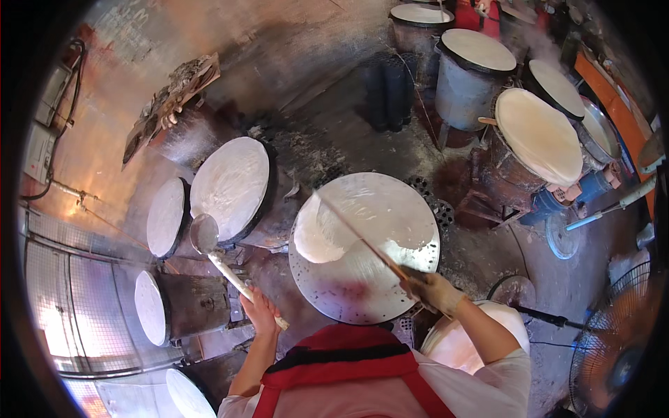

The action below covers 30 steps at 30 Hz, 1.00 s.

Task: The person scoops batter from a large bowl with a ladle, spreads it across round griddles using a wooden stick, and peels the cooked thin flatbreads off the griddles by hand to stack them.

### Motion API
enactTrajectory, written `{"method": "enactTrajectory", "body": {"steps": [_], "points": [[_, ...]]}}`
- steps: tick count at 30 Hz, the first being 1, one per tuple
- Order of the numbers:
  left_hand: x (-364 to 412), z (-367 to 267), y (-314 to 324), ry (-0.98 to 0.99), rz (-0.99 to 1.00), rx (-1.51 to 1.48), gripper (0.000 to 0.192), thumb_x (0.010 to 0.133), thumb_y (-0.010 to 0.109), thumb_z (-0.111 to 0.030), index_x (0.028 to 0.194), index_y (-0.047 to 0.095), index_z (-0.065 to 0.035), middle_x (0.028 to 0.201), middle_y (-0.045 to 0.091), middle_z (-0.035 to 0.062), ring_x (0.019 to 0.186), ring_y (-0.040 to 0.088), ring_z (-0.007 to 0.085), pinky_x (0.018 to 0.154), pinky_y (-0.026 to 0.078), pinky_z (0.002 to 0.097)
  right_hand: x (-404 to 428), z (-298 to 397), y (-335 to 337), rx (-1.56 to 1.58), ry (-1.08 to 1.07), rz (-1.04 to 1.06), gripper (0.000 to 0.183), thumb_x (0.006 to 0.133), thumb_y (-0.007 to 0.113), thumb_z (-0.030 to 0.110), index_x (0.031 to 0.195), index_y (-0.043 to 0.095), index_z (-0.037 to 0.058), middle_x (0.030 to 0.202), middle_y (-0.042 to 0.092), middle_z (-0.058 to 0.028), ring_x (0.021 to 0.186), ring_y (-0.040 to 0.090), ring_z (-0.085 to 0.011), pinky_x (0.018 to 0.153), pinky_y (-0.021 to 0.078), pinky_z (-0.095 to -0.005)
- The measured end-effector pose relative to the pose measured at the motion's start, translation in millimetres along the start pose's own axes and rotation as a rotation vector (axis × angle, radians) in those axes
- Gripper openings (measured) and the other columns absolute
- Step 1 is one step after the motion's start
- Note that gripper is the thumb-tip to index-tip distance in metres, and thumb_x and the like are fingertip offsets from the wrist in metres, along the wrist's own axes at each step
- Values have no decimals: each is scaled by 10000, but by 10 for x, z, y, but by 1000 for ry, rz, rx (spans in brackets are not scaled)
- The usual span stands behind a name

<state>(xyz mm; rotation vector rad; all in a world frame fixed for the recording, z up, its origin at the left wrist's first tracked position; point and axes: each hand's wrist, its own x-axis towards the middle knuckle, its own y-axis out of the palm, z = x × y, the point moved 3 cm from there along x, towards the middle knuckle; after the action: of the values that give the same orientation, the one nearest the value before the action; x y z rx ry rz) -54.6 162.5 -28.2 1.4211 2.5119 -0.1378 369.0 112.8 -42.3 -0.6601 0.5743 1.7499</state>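
Observation:
My left hand [260, 311] grips the pale handle of a long ladle [205, 234], whose round bowl is beside a white-topped drum stove [230, 188]. A round metal griddle [334, 285] lies before me, tilted in the wide view. Pale batter [319, 237] covers part of its upper left, and a thin layer spreads over the far half; the near part shows bare metal with dark specks. My right hand [431, 290], in a soiled glove, holds a thin wooden stick [366, 237] that slants across the griddle. Whether the stick's tip touches the batter I cannot tell.
Several drum stoves with pale round tops stand around, including one [538, 136] at the right. Perforated coal briquettes [444, 213] lie beside the griddle, and a dark stack [387, 96] stands behind. A fan [609, 345] is at lower right. A person in red [478, 18] stands far off.

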Motion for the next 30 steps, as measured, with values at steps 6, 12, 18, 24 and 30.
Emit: {"method": "enactTrajectory", "body": {"steps": [6,12,18,24,30], "points": [[37,43,-6,16,-1,7,137,979,506,-166,1053,392,-154,611,362,-9,384,323,94,305,308,259,106,103,-42,-434,32,187,429,968,552,458,1177,672,103,710,590,5,600,519,-130,567,438,-324],[-33,59,73,21,2,26,129,985,507,-176,1039,391,-158,617,362,-10,391,320,92,310,308,256,62,-14,-312,-149,72,123,435,954,571,473,996,674,53,643,530,11,556,460,-91,512,388,-281],[-83,69,181,-57,-37,25,133,984,512,-178,1040,392,-162,622,359,-11,397,300,90,321,306,257,199,276,-167,-627,-35,209,385,955,580,426,895,647,51,706,616,-10,586,462,-85,486,385,-255],[-207,59,89,-28,-26,33,145,975,521,-164,1043,392,-160,615,355,-9,393,315,95,319,308,259,-136,-86,-750,-358,197,263,332,961,583,414,1098,709,140,715,567,15,576,458,-50,478,365,-264],[-333,161,-29,-55,-37,25,149,971,525,-171,1036,392,-158,612,349,-10,399,326,95,329,306,258,399,472,-179,-447,28,257,481,963,566,368,1413,527,203,697,501,14,609,482,-77,529,414,-262]]}}
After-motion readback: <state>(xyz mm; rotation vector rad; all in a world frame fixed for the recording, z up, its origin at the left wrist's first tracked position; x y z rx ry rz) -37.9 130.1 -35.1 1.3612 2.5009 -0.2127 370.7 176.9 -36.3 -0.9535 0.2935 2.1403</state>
